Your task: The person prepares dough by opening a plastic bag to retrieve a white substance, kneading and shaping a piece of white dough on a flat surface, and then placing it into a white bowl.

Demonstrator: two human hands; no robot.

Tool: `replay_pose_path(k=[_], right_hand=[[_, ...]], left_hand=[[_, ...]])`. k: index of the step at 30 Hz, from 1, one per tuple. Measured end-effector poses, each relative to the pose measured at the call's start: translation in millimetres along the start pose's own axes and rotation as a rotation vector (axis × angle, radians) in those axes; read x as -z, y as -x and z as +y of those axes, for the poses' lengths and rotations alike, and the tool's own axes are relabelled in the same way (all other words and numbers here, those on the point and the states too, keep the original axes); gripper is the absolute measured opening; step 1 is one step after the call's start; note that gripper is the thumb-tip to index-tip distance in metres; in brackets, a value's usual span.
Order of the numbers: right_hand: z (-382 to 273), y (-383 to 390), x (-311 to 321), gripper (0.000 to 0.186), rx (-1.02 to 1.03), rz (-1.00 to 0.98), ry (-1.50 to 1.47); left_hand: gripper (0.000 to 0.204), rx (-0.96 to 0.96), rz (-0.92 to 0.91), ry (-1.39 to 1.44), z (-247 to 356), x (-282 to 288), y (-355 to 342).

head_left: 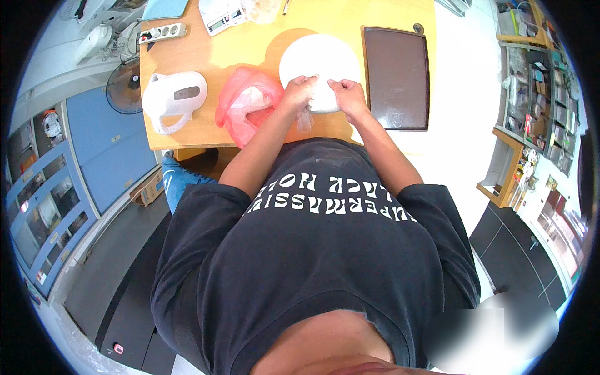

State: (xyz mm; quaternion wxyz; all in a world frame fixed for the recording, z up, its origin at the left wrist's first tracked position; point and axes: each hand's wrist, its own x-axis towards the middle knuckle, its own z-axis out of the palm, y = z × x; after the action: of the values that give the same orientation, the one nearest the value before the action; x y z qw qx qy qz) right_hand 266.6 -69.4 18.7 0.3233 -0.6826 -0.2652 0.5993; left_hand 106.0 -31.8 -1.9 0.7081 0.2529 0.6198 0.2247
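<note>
Now | left hand [300, 89], right hand [347, 94] both pinching clear bag [317, 100] | long axis left-right, over white plate [319, 56].

On the worktop [206, 50], the plate [319, 56] sits centre, bag [247, 103] just to its left, kettle [175, 97] further left, tray [397, 75] to its right, scale [220, 15] and power strip [162, 31] behind.

Glossy white plate [320, 59], wooden table [250, 44]
</note>
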Motion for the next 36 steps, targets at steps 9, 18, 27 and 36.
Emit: replay_pose_path(k=[9,18,27,36], right_hand=[[-3.4,9.5,-4.0,0.031,-0.033,0.035,-0.126],[-12.7,22.0,-5.3,0.03,0.059,0.088,-0.11],[-14.2,31.4,2.1,0.016,0.219,0.053,-0.217],[-8.8,38.6,5.3,0.018,0.524,0.142,-0.122]], left_hand=[[0.033,-0.088,-0.101,-0.031,14.7,2.9,20.6],[0.023,-0.168,-0.085,0.022,12.5,-0.3,26.7],[0.022,-0.555,-0.004,-0.23,16.5,-4.0,41.9],[0.021,-0.692,-0.061,-0.232,33.2,-8.4,62.7]])
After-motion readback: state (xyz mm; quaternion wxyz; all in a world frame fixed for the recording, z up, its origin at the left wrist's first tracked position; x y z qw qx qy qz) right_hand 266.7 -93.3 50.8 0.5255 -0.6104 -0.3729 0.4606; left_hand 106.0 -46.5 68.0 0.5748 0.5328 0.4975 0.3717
